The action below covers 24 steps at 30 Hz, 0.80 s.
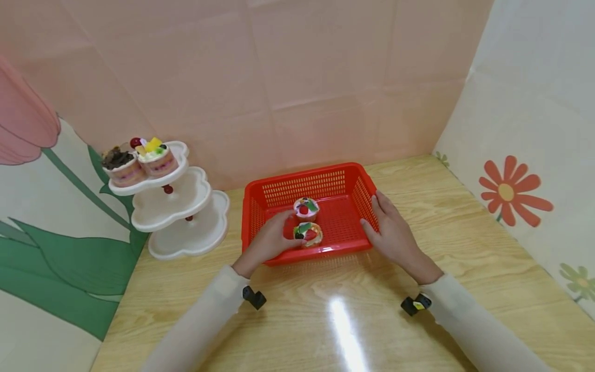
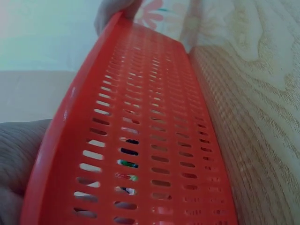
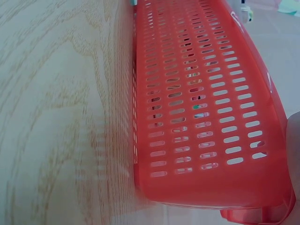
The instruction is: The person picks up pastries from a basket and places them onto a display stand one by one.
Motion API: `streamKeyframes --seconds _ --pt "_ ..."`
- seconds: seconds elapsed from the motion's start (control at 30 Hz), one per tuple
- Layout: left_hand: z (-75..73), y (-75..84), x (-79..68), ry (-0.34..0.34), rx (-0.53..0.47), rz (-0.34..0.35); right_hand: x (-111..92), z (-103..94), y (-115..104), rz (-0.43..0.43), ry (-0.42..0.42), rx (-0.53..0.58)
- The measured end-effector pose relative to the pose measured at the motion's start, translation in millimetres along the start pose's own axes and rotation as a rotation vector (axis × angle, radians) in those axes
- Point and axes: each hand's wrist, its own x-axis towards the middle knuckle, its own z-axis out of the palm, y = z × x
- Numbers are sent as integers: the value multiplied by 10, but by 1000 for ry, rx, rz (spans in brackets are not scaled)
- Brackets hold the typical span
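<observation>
A red plastic basket [image 1: 344,227] sits on the wooden table with two small cupcakes inside, toward its left half. Green and red fruit-like pieces top the nearer cupcake [image 1: 312,235]; behind it the farther cupcake [image 1: 306,206] has a white top with a red berry. My left hand [image 1: 271,238] reaches over the front left rim, thumb at the front of the nearer cupcake and fingers curved toward its far side, close to the farther one. My right hand [image 1: 392,230] grips the basket's right rim, thumb inside. In both wrist views, slotted basket walls [image 2: 140,117] hide most of the cupcakes.
Left of the basket stands a white three-tier stand [image 1: 173,206]. Its top tier bears a cake with dark shavings [image 1: 123,168] and a fruit-topped cake [image 1: 158,157]. A pink wall backs the table; a flower-printed wall [image 1: 548,155] borders the right side.
</observation>
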Motion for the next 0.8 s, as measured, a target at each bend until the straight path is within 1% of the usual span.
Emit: streamKeyframes --seconds 0.1,0.23,0.33,0.5,0.63,0.8 --pt "23 -8 34 -28 8 10 1 5 2 5 -6 2" --pt "44 1 90 -64 -19 40 0 -1 -3 14 -9 1" --pt "63 3 134 -96 -27 32 6 -1 -8 9 -6 -3" --pt "87 -8 193 -141 -13 24 14 -6 -22 2 -3 -2" --pt "91 7 222 -175 3 32 7 -16 -23 9 -4 -1" --pt "104 18 238 -212 -9 10 -6 -26 -15 3 -8 6"
